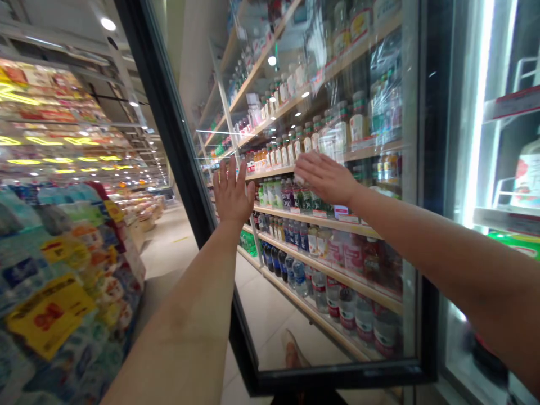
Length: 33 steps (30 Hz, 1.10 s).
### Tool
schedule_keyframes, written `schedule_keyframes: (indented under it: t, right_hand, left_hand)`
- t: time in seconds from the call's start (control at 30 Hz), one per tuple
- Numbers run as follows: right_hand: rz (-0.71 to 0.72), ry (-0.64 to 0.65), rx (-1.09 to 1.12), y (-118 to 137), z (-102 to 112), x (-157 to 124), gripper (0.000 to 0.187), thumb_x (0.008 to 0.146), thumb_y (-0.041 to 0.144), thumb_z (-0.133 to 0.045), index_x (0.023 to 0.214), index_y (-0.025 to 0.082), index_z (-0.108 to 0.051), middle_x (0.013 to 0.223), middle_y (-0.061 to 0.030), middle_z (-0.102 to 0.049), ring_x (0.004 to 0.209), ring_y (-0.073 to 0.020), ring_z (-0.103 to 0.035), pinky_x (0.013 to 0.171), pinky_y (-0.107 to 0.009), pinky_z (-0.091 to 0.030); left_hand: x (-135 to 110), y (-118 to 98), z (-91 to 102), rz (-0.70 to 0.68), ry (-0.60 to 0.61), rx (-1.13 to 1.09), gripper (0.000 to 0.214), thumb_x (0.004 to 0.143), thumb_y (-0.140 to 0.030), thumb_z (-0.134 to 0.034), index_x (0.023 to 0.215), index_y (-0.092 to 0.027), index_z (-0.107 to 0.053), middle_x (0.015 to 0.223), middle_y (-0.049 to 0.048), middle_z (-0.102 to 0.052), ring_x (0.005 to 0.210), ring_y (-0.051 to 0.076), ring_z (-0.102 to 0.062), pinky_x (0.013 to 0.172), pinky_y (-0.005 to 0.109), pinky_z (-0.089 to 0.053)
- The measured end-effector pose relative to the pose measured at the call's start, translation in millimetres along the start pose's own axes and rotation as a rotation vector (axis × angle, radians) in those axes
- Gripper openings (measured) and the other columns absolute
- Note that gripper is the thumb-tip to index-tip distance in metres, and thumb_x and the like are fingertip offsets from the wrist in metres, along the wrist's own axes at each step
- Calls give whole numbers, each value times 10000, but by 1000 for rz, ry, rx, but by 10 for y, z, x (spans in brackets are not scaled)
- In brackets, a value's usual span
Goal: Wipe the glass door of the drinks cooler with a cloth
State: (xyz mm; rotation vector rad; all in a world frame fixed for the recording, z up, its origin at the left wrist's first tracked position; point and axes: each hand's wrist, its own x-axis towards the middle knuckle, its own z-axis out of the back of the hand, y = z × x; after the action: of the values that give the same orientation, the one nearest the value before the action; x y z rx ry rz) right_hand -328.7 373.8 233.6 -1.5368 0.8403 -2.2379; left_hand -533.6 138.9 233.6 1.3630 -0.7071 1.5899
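A glass cooler door (198, 185) with a black frame stands swung out in front of me. My left hand (231, 194) lies flat on the glass near the door's left edge, fingers spread and pointing up. My right hand (324, 175) rests flat on the glass higher and to the right, fingers stretched to the left. Neither hand holds anything. Through and in the glass I see wooden shelves (324, 222) lined with bottled drinks (295, 194).
The open cooler (502, 185) with lit shelves stands at the right. A stack of wrapped bottled-water packs (63, 281) with yellow labels stands at the left. A tiled aisle (169, 247) runs away between them under bright ceiling lights.
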Motion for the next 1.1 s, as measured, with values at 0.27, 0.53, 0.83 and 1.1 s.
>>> schedule_keyframes:
  t: [0.27,0.53,0.83,1.1]
  right_hand:
    - [198,107,-2,-106,192,-458,616,1016,180,-461,1602,287,-301,1601,-12,-446,1549,-211,-278,1261,-491,-321]
    - [-226,-70,-55,-327,420,-759,626,995,215,-481,1603,231,-333,1629,-70,-393,1556,-293,-254,1268,-574,-277]
    - [-519,-62,-182,-392,535,-1080,524,1013,292,-433,1513,143,-479,1588,-119,-451,1540,-282,-298,1262,-545,-292]
    - [-779,-321,-259,152,164,-1487,567,1016,257,-404,1567,124,-387,1597,-180,-414,1543,-311,-285,1243,-594,-308]
  left_hand:
    - [9,-30,31,15,7,-53,638,1021,-518,-385,1588,-224,-386,1695,57,-248,1598,278,-59,1308,523,-22]
    - [16,-66,54,32,23,-58,651,1022,-536,-365,1585,-210,-388,1700,73,-227,1598,282,-52,1309,522,-16]
    - [12,-22,21,-4,-19,-41,649,1023,-540,-356,1586,-220,-391,1690,76,-255,1593,303,-95,1303,557,-54]
    - [0,-36,28,6,-27,-61,625,1028,-503,-378,1585,-220,-381,1694,81,-247,1593,291,-97,1301,540,-46]
